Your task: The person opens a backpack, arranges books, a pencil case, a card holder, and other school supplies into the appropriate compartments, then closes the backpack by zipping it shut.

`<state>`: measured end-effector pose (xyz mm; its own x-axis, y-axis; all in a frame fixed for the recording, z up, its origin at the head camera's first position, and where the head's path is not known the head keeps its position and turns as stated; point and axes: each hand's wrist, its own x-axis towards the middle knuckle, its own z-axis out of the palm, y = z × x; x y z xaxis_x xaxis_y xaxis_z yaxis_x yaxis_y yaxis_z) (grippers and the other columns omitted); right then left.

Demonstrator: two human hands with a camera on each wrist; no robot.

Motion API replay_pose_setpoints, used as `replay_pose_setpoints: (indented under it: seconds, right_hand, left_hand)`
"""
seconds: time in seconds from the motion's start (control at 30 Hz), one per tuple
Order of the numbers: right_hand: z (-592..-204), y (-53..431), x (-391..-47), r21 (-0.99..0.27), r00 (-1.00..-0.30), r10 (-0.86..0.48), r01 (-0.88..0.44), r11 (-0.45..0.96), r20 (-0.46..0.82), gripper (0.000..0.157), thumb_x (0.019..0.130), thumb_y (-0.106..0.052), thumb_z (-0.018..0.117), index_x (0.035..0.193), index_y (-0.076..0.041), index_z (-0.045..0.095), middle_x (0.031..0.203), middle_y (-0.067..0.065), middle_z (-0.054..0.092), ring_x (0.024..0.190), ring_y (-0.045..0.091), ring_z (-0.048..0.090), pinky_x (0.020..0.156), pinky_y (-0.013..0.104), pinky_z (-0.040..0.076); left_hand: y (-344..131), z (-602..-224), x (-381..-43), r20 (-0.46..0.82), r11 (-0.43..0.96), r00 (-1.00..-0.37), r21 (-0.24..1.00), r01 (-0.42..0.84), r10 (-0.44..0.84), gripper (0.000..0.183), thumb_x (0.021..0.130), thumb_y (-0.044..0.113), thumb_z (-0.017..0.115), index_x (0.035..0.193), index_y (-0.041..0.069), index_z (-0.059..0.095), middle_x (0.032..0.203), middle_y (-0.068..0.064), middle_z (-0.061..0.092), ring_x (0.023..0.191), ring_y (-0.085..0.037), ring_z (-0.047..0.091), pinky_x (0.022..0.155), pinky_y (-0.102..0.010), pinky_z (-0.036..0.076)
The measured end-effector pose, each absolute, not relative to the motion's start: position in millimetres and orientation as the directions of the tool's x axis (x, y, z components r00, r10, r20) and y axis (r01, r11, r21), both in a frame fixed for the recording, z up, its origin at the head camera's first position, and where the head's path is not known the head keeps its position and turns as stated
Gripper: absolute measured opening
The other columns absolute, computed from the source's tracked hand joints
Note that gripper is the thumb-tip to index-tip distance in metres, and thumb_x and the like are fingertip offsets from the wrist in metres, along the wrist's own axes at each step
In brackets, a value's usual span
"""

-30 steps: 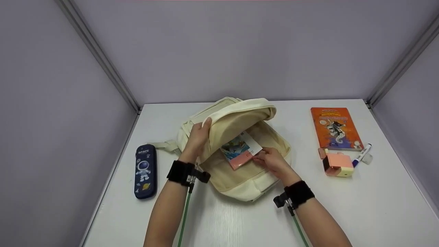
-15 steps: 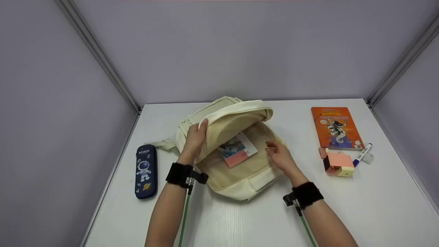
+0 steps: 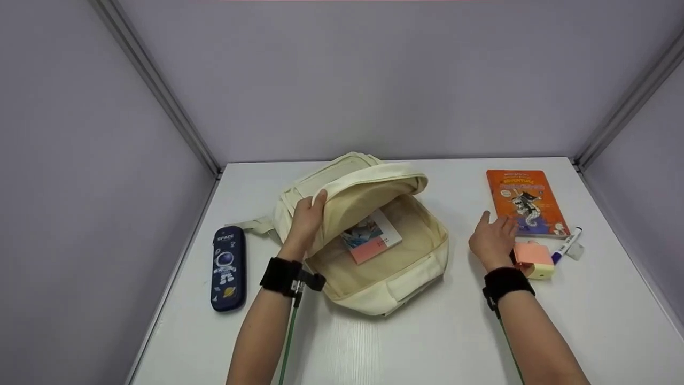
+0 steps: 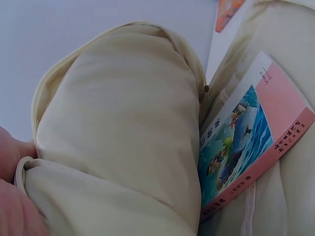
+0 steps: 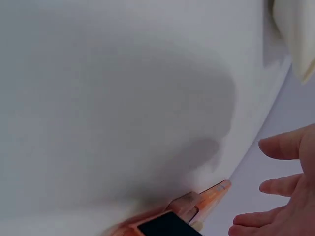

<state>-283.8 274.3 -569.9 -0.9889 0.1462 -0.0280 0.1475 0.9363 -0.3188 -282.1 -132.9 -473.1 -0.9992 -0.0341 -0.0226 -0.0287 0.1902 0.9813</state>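
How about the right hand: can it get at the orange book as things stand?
Probably yes: the right hand appears to hold nothing, its fingers extend toward the orange book, and no object seems to stand between them.

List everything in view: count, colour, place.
Backpack: 1, cream, table centre, open
Small book: 1, pink, white and blue, inside the backpack
Pencil case: 1, navy, left of the backpack
Large book: 1, orange, table's far right
Boxy item: 1, pink and pale yellow, nearer than large book
Marker: 1, white and blue, right of boxy item
Small lump: 1, greyish, beside marker, unidentifiable
Table: 1, white, beneath
Walls: 3, greyish, left, back, right
Posts: 2, grey, back corners
Wrist straps: 2, black, left and right, carrying cameras
Cables: 2, green, below straps
Forearms: 2, bare, lower edge
Left grip: 1, holding the backpack's flap
Right grip: 1, above table near large book, empty
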Motion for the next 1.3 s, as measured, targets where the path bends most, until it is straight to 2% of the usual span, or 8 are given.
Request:
replay_pose_setpoints:
  seconds: [0.07, 0.13, 0.47, 0.67, 0.83, 0.93, 1.17, 1.3]
  right_hand:
    - [-569.3, 280.1, -286.1, -0.247, -0.989, 0.118, 0.136, 0.959, -0.088, 0.055, 0.099, -0.004, 0.041, 0.145, 0.019, 0.022, 0.137, 0.057, 0.01, 0.131, 0.068, 0.006, 0.107, 0.069, 0.0]
    - [-568.0, 283.2, -289.0, -0.202, -0.988, 0.09, 0.115, 0.973, -0.127, 0.054, 0.101, -0.006, 0.037, 0.145, 0.019, 0.019, 0.136, 0.058, 0.01, 0.13, 0.069, 0.006, 0.107, 0.069, -0.001]
    - [-566.4, 299.5, -288.6, -0.041, -0.968, 0.075, 0.088, 0.995, -0.238, 0.049, 0.102, -0.004, 0.034, 0.146, 0.016, 0.023, 0.133, 0.059, 0.015, 0.128, 0.072, 0.009, 0.105, 0.071, -0.002]
    - [-568.1, 312.8, -294.1, -0.092, -0.963, 0.024, 0.05, 0.994, -0.268, 0.054, 0.098, -0.005, 0.045, 0.141, 0.022, 0.027, 0.134, 0.05, 0.032, 0.131, 0.063, 0.017, 0.103, 0.073, -0.005]
    - [-570.1, 312.7, -298.9, -0.099, -0.968, -0.047, -0.023, 0.995, -0.245, 0.048, 0.098, -0.001, 0.042, 0.135, 0.028, 0.03, 0.135, 0.045, 0.037, 0.13, 0.057, 0.027, 0.105, 0.072, 0.001]
    - [-572.1, 310.3, -300.0, -0.087, -0.971, -0.065, -0.046, 0.995, -0.23, 0.044, 0.099, 0.004, 0.038, 0.134, 0.028, 0.031, 0.134, 0.044, 0.04, 0.126, 0.057, 0.036, 0.105, 0.072, 0.004]
    - [-570.8, 302.3, -303.7, -0.127, -0.982, -0.115, -0.095, 0.987, -0.152, 0.038, 0.092, 0.015, 0.044, 0.129, 0.023, 0.043, 0.109, 0.04, 0.058, 0.105, 0.054, 0.055, 0.103, 0.073, 0.015]
    - [-570.4, 297.3, -306.6, -0.161, -0.978, -0.139, -0.114, 0.98, -0.155, 0.038, 0.094, 0.014, 0.044, 0.132, 0.021, 0.044, 0.116, 0.041, 0.055, 0.109, 0.054, 0.054, 0.101, 0.073, 0.02]
  left_hand:
    - [-132.7, -473.7, -282.0, -0.024, 0.191, -0.999, 0.981, -0.029, -0.031, 0.044, 0.106, 0.038, 0.044, 0.071, 0.012, 0.052, 0.064, 0.0, 0.047, 0.058, -0.014, 0.047, 0.06, -0.029, 0.042]
    - [-132.4, -473.7, -282.4, -0.018, 0.196, -0.999, 0.98, -0.025, -0.038, 0.044, 0.106, 0.038, 0.044, 0.072, 0.012, 0.053, 0.065, 0.0, 0.047, 0.059, -0.014, 0.047, 0.062, -0.029, 0.042]
    - [-130.4, -476.3, -281.5, -0.06, 0.204, -0.997, 0.977, -0.07, -0.052, 0.042, 0.105, 0.038, 0.044, 0.075, 0.011, 0.056, 0.069, -0.002, 0.049, 0.063, -0.015, 0.049, 0.063, -0.03, 0.042]
    - [-130.3, -476.9, -282.2, -0.054, 0.221, -0.996, 0.973, -0.067, -0.067, 0.041, 0.105, 0.039, 0.045, 0.079, 0.01, 0.059, 0.073, -0.003, 0.05, 0.068, -0.016, 0.05, 0.068, -0.031, 0.042]
    - [-130.2, -477.7, -281.8, -0.053, 0.203, -0.997, 0.977, -0.063, -0.055, 0.042, 0.105, 0.038, 0.045, 0.078, 0.01, 0.058, 0.072, -0.003, 0.051, 0.065, -0.015, 0.05, 0.066, -0.03, 0.042]
    - [-129.7, -478.8, -281.4, -0.057, 0.191, -0.998, 0.98, -0.064, -0.041, 0.042, 0.105, 0.038, 0.045, 0.075, 0.011, 0.055, 0.069, -0.002, 0.05, 0.062, -0.014, 0.049, 0.063, -0.029, 0.042]
    - [-129.0, -476.3, -279.8, -0.056, 0.192, -0.998, 0.979, -0.063, -0.038, 0.043, 0.106, 0.037, 0.043, 0.073, 0.011, 0.053, 0.069, -0.003, 0.049, 0.063, -0.016, 0.049, 0.065, -0.031, 0.043]
    - [-129.5, -476.1, -280.3, -0.066, 0.191, -0.996, 0.979, -0.077, -0.062, 0.042, 0.106, 0.037, 0.044, 0.075, 0.011, 0.055, 0.072, -0.003, 0.05, 0.065, -0.016, 0.049, 0.066, -0.03, 0.043]
